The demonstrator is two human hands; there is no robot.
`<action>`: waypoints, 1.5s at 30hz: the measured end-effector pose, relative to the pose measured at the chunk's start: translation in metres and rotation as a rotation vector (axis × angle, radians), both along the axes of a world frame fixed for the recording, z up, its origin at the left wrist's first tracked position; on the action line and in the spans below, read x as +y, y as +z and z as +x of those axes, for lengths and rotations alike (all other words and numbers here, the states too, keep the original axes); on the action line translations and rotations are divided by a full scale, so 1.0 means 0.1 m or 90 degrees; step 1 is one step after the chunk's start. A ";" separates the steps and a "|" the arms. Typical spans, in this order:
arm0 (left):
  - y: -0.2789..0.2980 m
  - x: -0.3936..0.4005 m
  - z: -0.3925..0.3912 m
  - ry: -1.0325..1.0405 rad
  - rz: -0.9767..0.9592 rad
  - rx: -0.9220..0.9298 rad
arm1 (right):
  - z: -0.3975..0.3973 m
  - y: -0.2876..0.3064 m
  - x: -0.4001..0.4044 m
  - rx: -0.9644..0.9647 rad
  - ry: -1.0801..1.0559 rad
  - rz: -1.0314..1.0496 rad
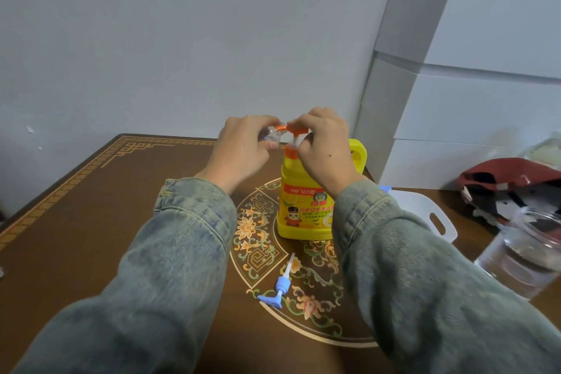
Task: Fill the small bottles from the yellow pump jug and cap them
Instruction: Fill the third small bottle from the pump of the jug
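Note:
The yellow pump jug (303, 206) stands upright in the middle of the brown table (76, 222). Its orange pump head (299, 130) sits on top. My right hand (324, 146) rests over the pump head, fingers curled on it. My left hand (243, 149) holds a small clear bottle (270, 134) tilted, its mouth against the pump spout. A blue and white pump cap (280, 284) with its dip tube lies on the table in front of the jug. Most of the small bottle is hidden by my fingers.
A white tray with a handle slot (425, 212) sits right of the jug, partly behind my right sleeve. A clear plastic jar (522, 255) stands at the right edge, a dark red cap (510, 185) behind it. White boxes (470, 100) are stacked at the back right.

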State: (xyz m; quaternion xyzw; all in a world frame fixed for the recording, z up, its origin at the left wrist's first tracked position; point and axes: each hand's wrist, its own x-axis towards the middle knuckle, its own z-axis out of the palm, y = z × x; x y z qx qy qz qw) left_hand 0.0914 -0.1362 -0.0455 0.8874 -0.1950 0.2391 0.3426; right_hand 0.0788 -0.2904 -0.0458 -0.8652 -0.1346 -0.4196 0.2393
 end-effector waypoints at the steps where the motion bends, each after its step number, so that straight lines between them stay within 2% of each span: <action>1: -0.01 0.00 0.00 0.002 0.002 0.002 | 0.01 -0.01 0.02 -0.004 -0.003 0.005; 16: -0.14 0.01 -0.03 -0.012 -0.021 0.037 | 0.06 -0.15 0.10 -0.017 -0.008 -0.003; 21: -0.01 0.00 -0.04 -0.012 -0.016 0.016 | 0.07 -0.01 0.08 -0.011 -0.020 -0.006; 26: -0.14 0.00 -0.07 -0.007 0.000 0.011 | 0.06 -0.16 0.12 -0.014 -0.021 -0.012; 32: 0.00 0.01 -0.03 -0.007 0.000 -0.001 | 0.09 -0.03 0.06 -0.024 -0.020 -0.009; 45: -0.12 -0.02 -0.04 0.006 -0.010 -0.002 | 0.07 -0.11 0.10 -0.018 -0.010 0.007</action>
